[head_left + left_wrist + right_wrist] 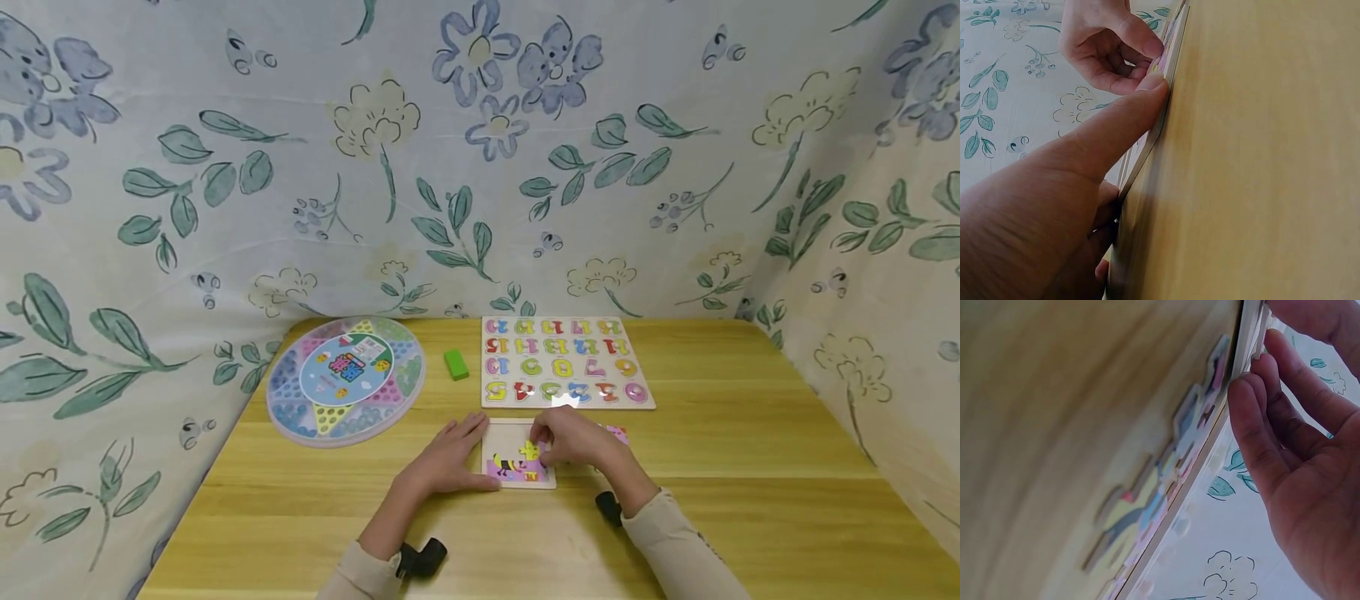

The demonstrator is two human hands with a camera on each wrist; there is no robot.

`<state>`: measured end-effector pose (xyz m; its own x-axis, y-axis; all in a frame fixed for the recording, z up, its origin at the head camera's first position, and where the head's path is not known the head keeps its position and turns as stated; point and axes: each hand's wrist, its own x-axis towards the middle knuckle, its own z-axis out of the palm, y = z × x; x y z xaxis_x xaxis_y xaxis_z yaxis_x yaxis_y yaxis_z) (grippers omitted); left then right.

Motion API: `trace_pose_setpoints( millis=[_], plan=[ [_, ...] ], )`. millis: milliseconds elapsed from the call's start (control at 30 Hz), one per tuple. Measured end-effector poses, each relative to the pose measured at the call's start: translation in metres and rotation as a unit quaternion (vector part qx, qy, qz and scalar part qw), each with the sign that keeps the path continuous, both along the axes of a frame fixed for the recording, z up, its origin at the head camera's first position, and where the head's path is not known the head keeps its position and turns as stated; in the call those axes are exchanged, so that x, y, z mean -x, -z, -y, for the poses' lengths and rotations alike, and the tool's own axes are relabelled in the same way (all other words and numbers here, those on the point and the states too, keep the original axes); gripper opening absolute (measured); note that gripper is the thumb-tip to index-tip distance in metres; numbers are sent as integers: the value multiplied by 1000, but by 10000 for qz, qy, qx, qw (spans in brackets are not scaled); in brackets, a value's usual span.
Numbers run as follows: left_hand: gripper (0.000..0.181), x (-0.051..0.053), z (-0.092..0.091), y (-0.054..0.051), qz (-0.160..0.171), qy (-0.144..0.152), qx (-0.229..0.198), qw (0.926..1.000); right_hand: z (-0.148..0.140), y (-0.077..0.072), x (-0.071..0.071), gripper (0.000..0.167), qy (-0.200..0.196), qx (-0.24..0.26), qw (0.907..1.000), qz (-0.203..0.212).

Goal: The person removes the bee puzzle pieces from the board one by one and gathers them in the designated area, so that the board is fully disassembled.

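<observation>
A small wooden puzzle tray (498,431) lies on the table, its lower part filled with pieces showing a bee (507,466) on pink. My left hand (444,461) rests along the tray's left side, thumb on the near edge and fingers stretched toward the far left corner. Over the tray's right side, my right hand (567,435) pinches a yellow puzzle piece (529,450) with thumb and fingers. The fingertips hide part of that piece. Several loose puzzle pieces (1138,506) lie on the table to the tray's right, mostly covered by my right hand in the head view.
Behind the tray lies a number puzzle board (557,408). A green block (456,364) sits to its left. Farther left is a round board-game case (408,400) with marbles. Floral cloth (510,192) hangs along the table's back edge.
</observation>
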<state>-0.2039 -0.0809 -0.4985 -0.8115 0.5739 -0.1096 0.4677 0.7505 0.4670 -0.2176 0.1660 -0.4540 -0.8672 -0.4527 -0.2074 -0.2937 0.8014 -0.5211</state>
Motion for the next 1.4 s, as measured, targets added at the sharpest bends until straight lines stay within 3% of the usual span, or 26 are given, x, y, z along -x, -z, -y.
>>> trace_pose_setpoints(
  millis=[333, 700, 1400],
  plan=[
    [105, 0, -2, 0, 1, -8, 9, 10000, -4, -1, 0, 19, 159, 179, 9997, 86],
    [104, -1, -2, -1, -27, 19, -64, 10000, -12, 0, 0, 18, -95, 262, 9993, -254],
    [104, 0, 0, 0, -1, 66, -126, 9999, -36, -3, -8, 17, 85, 217, 9993, -306]
  ],
)
